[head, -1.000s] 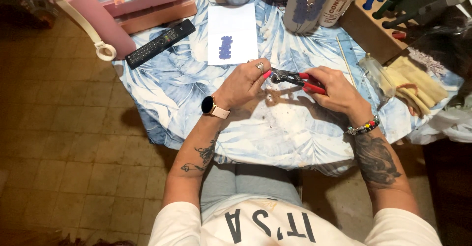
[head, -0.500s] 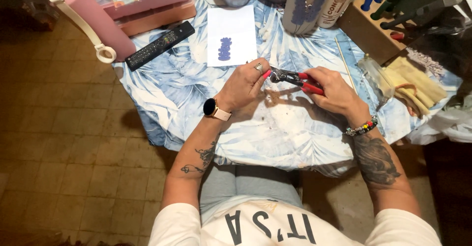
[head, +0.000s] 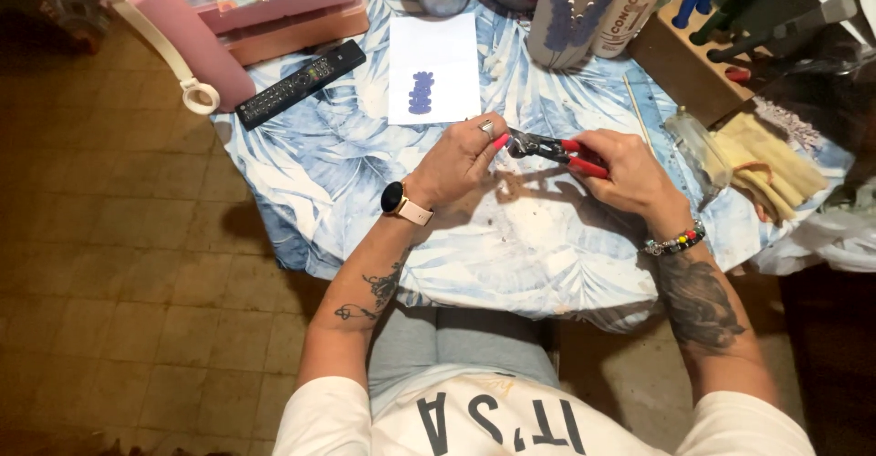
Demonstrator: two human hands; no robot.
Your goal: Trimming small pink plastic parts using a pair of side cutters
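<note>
pliers with red handles and dark metal jaws (head: 557, 150), held above middle of bench (head: 301, 173) draped in blue leaf-print cloth; right hand (head: 625, 171) clenched round the handles; left hand (head: 465, 157) pinching at the jaw tip, item there too small to tell. white card with purple motif (head: 433, 68) just beyond; black remote control (head: 301, 82) to its left.

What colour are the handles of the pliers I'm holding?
Red, on the pliers in the right hand; clearest in the head view.
</note>
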